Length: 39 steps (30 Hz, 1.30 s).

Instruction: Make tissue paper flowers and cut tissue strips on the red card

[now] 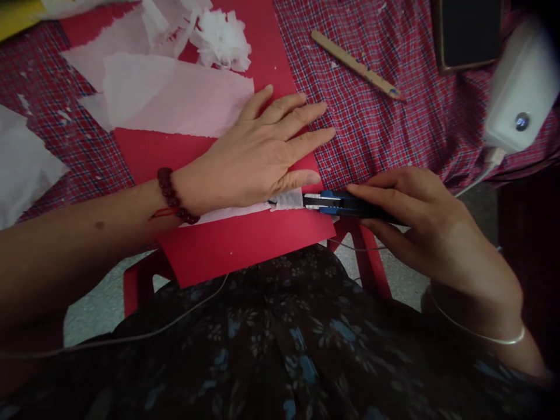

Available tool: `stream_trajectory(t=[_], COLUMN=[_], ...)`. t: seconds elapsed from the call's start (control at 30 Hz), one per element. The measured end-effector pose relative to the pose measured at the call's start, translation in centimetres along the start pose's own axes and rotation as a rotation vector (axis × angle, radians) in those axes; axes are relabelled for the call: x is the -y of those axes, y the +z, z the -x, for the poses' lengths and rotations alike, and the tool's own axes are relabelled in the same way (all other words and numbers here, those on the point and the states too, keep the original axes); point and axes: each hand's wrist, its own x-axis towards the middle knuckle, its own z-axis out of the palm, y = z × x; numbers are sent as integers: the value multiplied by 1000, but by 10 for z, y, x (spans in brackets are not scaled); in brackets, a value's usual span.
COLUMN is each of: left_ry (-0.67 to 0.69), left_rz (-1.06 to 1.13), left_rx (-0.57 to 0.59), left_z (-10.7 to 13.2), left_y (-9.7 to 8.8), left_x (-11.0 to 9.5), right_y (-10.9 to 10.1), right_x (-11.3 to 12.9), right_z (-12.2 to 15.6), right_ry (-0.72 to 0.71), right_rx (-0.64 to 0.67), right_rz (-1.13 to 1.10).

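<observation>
My left hand (pixel 275 140) lies flat with its fingers spread, pressing on thin white paper (pixel 286 201) over a red sheet (pixel 245 245). It wears a dark red bead bracelet. My right hand (pixel 420 213) is closed round a blue and black box cutter (pixel 350 204). The cutter's silver front end points left and meets the edge of the white paper, just below my left thumb. A small dark bit shows at the paper's left part. Whether it is the blade tip I cannot tell. Part of the paper is hidden under my left hand.
A pinkish-white paper sheet (pixel 175 96) and a crumpled white paper tuft (pixel 223 41) lie on the red sheet. On the checked cloth (pixel 350 116) are a wooden stick (pixel 356 64), a phone (pixel 470 32) and a white device (pixel 520 87) with a cable. More white paper (pixel 26 169) lies left.
</observation>
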Motion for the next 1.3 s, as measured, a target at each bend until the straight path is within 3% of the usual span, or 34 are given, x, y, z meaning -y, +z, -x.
stream_trajectory(t=[0.3, 0.43, 0.5, 0.63, 0.7, 0.83, 0.97, 1.3], left_ry=[10, 46, 76, 28, -31, -184, -224, -211], left_rz=[61, 236, 279, 93, 38, -33, -55, -51], left_rx=[-65, -114, -134, -142, -50, -1, 15, 5], left_z=[-1, 6, 20, 70, 97, 130, 133, 133], left_y=[4, -9, -20, -28, -23, -6, 4, 7], left_x=[0, 7, 10, -1, -14, -42, -52, -47], right_y=[-2, -2, -1, 0, 0, 1, 1, 3], right_x=[-5, -11, -12, -12, -11, -12, -9, 3], right_z=[-13, -9, -8, -11, -13, -16, -20, -37], right_ry=[-113, -101, -105, -140, -150, -159, -164, -150], right_rx=[-18, -26, -24, -26, -29, -24, -13, 56], right_rz=[34, 14, 14, 13, 8, 11, 21, 13])
